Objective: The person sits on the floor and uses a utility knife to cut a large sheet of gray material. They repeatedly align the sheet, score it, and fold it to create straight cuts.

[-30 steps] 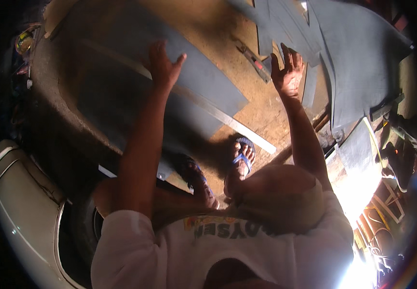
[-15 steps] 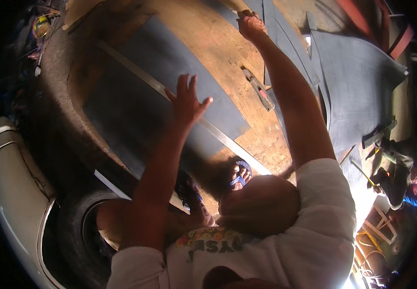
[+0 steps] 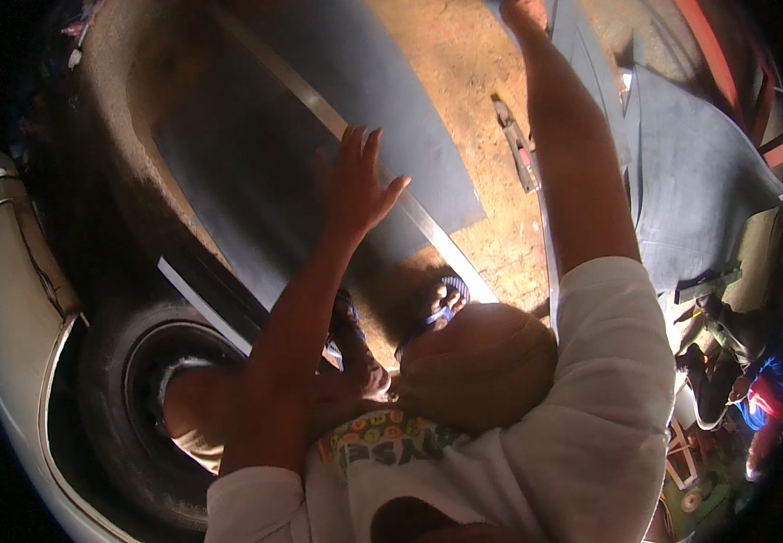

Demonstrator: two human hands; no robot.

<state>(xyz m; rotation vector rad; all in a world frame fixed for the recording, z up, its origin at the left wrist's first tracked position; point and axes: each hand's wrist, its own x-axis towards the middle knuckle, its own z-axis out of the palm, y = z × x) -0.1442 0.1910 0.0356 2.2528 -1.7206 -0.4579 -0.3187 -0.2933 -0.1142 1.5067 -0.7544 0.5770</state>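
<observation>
Spread and holding nothing, the left hand could knock the metal strip beneath it askew; the cropped right hand's grip I cannot tell.

Left hand spread, right arm outstretched, right hand (partly cropped).

The right hand has reached forward past the tool.

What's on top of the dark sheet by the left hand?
A metal strip lies across the dark sheet. The left hand covers part of both, hiding whatever is there.
</observation>
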